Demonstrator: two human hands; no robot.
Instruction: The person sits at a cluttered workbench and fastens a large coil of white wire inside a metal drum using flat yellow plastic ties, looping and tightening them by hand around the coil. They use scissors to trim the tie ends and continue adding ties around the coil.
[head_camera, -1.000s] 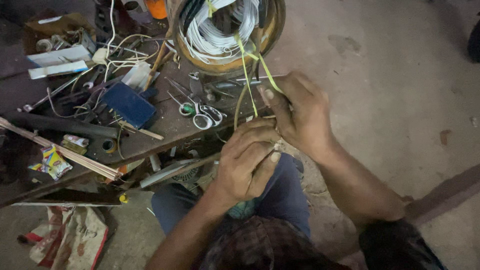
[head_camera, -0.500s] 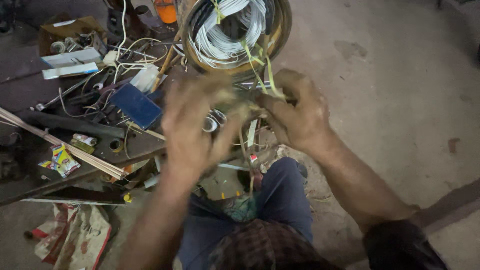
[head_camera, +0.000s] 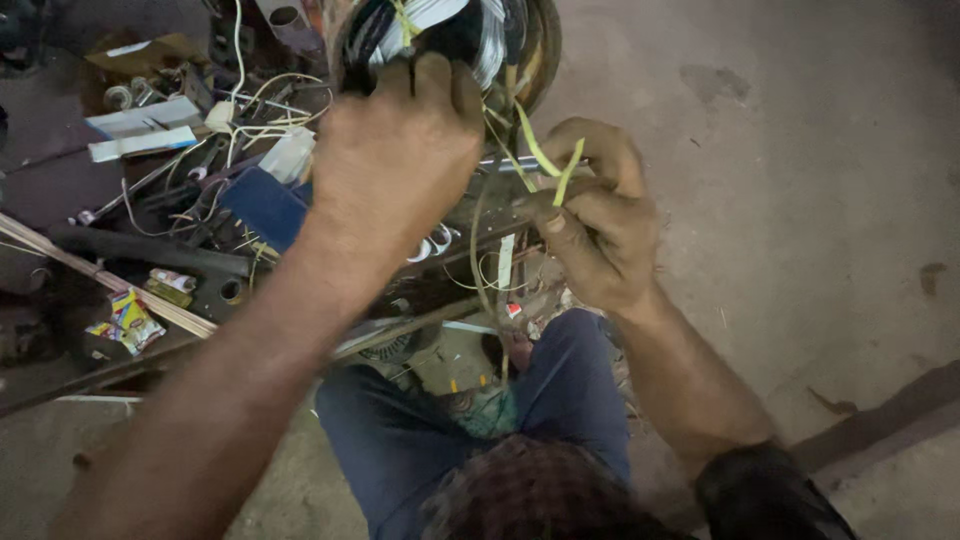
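Note:
My left hand (head_camera: 400, 150) reaches forward and rests on the round motor stator (head_camera: 530, 60), its fingers over the white and dark wire windings (head_camera: 490, 30) inside the ring. My right hand (head_camera: 600, 215) is closed around a thin yellow-green strip (head_camera: 545, 160) that runs up toward the ring. The strip bends over my fingers. My blue-trousered knees (head_camera: 570, 380) are below the hands.
A low dark board (head_camera: 130, 250) at the left carries loose white wires (head_camera: 250, 120), a blue box (head_camera: 265, 205), white flat pieces (head_camera: 140, 130), a long dark rod (head_camera: 140, 245), thin sticks and small colourful packets (head_camera: 130, 320). Bare concrete floor (head_camera: 800, 180) lies to the right.
My left hand has left the spot beside my right hand, risen and moved forward onto the ring of windings. My right hand still holds the yellow-green strip.

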